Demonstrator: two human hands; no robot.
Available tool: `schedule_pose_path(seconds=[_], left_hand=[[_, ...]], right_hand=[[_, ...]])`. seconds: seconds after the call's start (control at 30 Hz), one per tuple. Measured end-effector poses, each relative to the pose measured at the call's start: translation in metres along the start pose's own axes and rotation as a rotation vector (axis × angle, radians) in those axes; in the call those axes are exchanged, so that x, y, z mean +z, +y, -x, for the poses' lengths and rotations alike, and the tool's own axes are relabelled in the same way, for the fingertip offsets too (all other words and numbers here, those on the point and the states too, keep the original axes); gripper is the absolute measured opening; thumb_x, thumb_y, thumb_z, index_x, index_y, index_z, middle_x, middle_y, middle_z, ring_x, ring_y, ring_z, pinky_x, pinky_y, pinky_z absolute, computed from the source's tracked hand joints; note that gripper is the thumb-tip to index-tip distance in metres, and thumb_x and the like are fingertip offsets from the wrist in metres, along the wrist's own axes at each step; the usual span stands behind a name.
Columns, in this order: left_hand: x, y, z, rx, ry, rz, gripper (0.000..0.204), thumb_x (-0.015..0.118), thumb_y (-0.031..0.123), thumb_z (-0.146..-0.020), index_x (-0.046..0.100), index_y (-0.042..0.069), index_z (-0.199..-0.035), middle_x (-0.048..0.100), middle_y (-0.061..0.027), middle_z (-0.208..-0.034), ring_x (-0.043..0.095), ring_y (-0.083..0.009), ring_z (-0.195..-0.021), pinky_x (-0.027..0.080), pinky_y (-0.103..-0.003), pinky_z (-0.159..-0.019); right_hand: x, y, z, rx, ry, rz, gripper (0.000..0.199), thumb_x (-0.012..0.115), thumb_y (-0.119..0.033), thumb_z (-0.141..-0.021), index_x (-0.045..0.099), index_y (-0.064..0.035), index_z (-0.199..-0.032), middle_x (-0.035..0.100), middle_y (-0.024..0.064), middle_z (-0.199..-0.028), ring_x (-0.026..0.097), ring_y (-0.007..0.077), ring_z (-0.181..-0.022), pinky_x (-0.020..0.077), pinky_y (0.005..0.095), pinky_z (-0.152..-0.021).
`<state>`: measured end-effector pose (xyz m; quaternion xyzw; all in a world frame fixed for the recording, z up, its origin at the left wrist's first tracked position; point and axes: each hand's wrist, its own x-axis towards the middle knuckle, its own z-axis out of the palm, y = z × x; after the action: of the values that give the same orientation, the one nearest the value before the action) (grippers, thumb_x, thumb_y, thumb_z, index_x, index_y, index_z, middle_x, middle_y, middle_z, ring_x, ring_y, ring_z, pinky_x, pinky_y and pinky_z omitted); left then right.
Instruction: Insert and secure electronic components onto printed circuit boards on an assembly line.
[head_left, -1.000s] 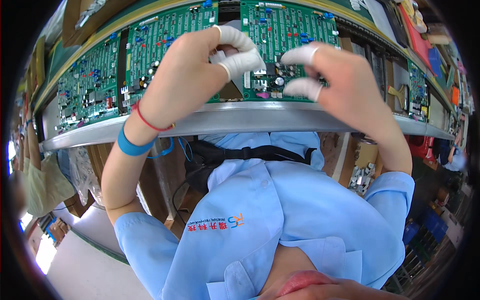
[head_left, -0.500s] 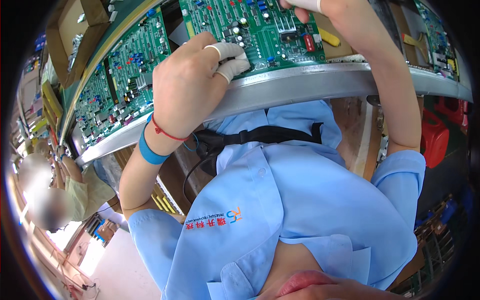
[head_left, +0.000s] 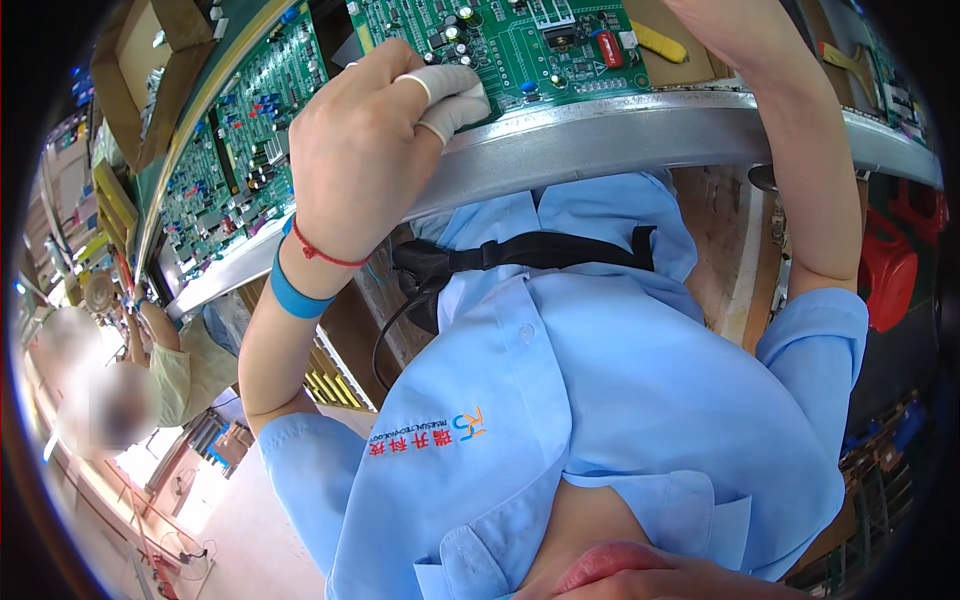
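Note:
A green circuit board (head_left: 585, 75) lies in front of me at the top, carrying round capacitors, a red block component (head_left: 608, 49) and a dark part beside a metal heat sink. My left hand (head_left: 365, 140) is over its near left corner. The fingers, some in pale finger cots (head_left: 450, 95), are curled and pressed together against the board near its front edge; whatever they pinch is hidden. Of my right arm (head_left: 800, 140) only the forearm shows, reaching past the top edge, so the right hand is out of sight.
A metal rail (head_left: 610, 135) runs along the front of the bench. More populated boards (head_left: 245, 130) stand to the left, beside an open cardboard box (head_left: 125, 75). A yellow-handled tool (head_left: 657, 42) lies behind the rail. Red stools (head_left: 888, 265) are at right; another person (head_left: 185, 370) sits far left.
My right hand has gone out past the upper edge. The board and rail sit slightly higher in the picture. My left hand stays curled at the same corner of the board.

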<state>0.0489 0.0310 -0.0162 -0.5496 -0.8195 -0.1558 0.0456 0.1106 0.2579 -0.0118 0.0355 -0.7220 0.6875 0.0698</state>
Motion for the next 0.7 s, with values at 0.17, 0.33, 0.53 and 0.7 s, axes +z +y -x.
schedule_pose_path(seconds=[0.17,0.33,0.53,0.7], left_hand=[[-0.010,0.006,0.005,0.051,-0.013,-0.050,0.022,0.076,0.021,-0.071,0.073,0.012,-0.091,0.058,-0.0033,-0.076,0.060,-0.0210,-0.063,0.048,-0.033,-0.054],[-0.048,-0.030,0.016,-0.345,-0.072,0.589,0.017,0.074,0.008,-0.079,0.072,0.001,-0.095,0.062,-0.0016,-0.085,0.056,-0.0083,-0.073,0.045,-0.022,-0.063],[-0.077,-0.078,0.063,-0.497,-0.008,0.878,0.024,0.063,0.022,-0.093,0.070,0.001,-0.101,0.062,-0.0005,-0.088,0.050,-0.0059,-0.074,0.042,-0.021,-0.069],[-0.092,-0.112,0.124,-0.573,0.078,1.130,0.030,0.055,0.022,-0.097,0.065,0.002,-0.117,0.064,0.0006,-0.096,0.047,-0.0040,-0.075,0.039,-0.019,-0.067]], right_hand=[[-0.003,-0.018,0.005,0.231,-0.025,-0.139,0.042,0.055,-0.001,-0.092,0.045,0.0086,-0.131,0.063,0.0184,-0.108,0.066,0.0194,-0.084,0.0553,0.0247,-0.068],[0.008,-0.024,-0.002,0.347,-0.096,-0.182,0.038,0.064,-0.004,-0.089,0.055,0.0081,-0.123,0.069,0.0179,-0.102,0.067,0.0150,-0.069,0.0548,0.0227,-0.056],[0.055,-0.047,-0.029,0.363,-0.222,0.034,0.036,0.065,-0.006,-0.088,0.059,0.0029,-0.122,0.069,0.0099,-0.083,0.058,0.0071,-0.057,0.0457,0.0199,-0.048],[0.119,-0.061,-0.064,0.435,-0.381,0.157,0.029,0.059,-0.010,-0.093,0.060,-0.0017,-0.121,0.059,0.0011,-0.077,0.050,0.0041,-0.057,0.0406,0.0185,-0.050]])
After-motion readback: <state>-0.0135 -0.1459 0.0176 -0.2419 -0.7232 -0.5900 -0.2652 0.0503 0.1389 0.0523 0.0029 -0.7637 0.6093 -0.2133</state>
